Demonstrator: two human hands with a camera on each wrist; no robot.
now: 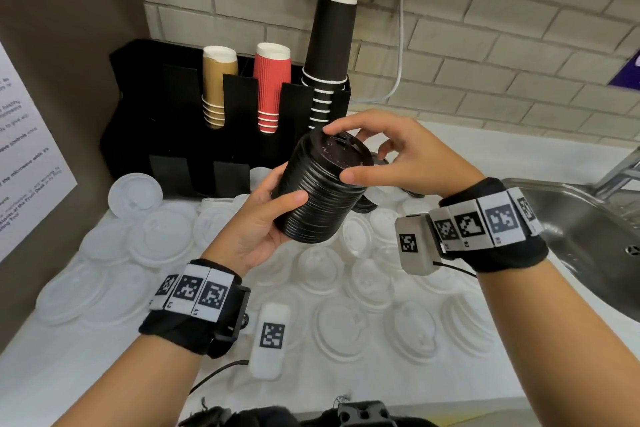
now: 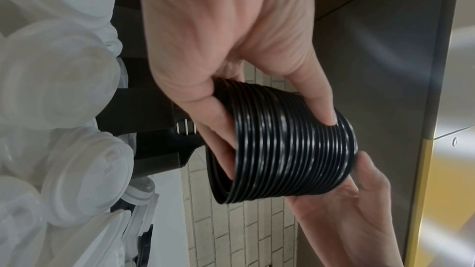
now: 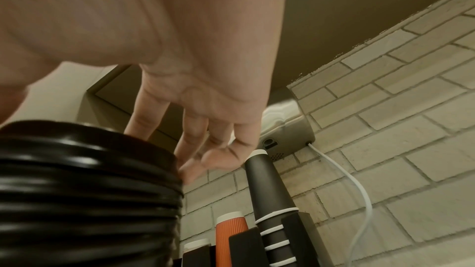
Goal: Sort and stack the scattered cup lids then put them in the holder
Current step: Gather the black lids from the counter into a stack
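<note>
Head view has the left hand (image 1: 263, 222) gripping the ribbed stack of black plastic cup lids (image 1: 318, 194) round its lower side, long axis tilted up toward the black slotted holder (image 1: 145, 107) just behind, right hand (image 1: 398, 149) pinching its top rim.

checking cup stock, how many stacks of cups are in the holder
3 in the black holder: tan stack left, red stack middle, tall black stack right. Dark slots may hide more.
</note>
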